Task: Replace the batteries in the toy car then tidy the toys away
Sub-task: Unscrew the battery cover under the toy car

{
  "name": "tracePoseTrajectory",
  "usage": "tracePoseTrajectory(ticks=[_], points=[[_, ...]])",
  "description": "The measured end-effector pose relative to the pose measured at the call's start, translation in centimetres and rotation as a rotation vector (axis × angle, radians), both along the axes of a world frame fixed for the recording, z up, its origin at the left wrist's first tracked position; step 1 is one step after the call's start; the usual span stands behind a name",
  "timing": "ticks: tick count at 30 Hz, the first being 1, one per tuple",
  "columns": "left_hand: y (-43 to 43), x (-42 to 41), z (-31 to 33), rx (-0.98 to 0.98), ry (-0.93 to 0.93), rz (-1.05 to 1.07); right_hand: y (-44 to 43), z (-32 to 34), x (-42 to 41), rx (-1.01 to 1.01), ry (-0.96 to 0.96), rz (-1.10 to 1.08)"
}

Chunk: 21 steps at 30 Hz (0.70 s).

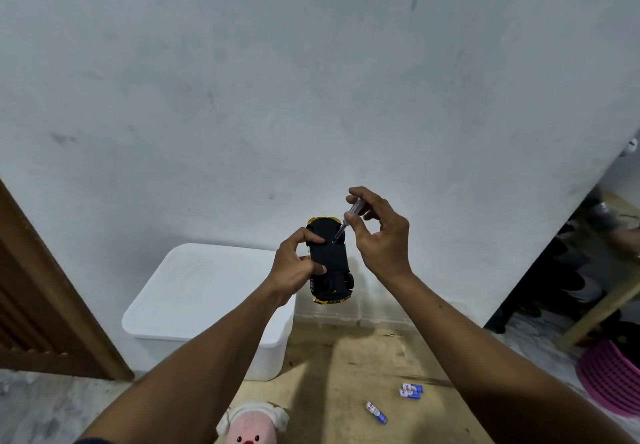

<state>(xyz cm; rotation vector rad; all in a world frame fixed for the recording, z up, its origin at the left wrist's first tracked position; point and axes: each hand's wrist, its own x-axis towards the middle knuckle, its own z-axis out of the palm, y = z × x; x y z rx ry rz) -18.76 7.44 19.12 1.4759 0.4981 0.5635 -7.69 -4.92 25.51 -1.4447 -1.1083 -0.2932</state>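
Note:
A yellow toy car point(330, 263) is held up in the air, turned so its black underside faces me. My left hand point(294, 267) grips its left side, thumb and fingers curled round the body. My right hand point(379, 235) pinches a small screwdriver point(348, 220) with a clear handle, its tip touching the underside near the car's far end. Three blue-and-white batteries lie on the wooden board below: a pair point(411, 391) and a single one point(376, 413).
A white lidded storage box point(194, 291) stands against the wall at lower left. A pink plush toy point(252, 424) lies at the bottom edge. A wooden door point(41, 305) is on the left, a pink basket point(613, 378) and a wooden rack on the right.

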Motion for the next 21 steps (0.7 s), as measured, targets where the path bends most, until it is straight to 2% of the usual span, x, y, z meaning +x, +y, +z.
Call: tracePoseTrajectory(ticks=[7, 18, 21], points=[[0.11, 0.21, -0.03, -0.002, 0.01, -0.005, 0.32, -0.01, 0.45, 0.02, -0.119, -0.023], [0.19, 0.32, 0.11, -0.003, 0.016, -0.005, 0.29, 0.08, 0.34, 0.001, -0.093, -0.058], [0.28, 0.27, 0.14, -0.012, 0.017, 0.0, 0.28, 0.2, 0.45, 0.003, -0.035, -0.038]])
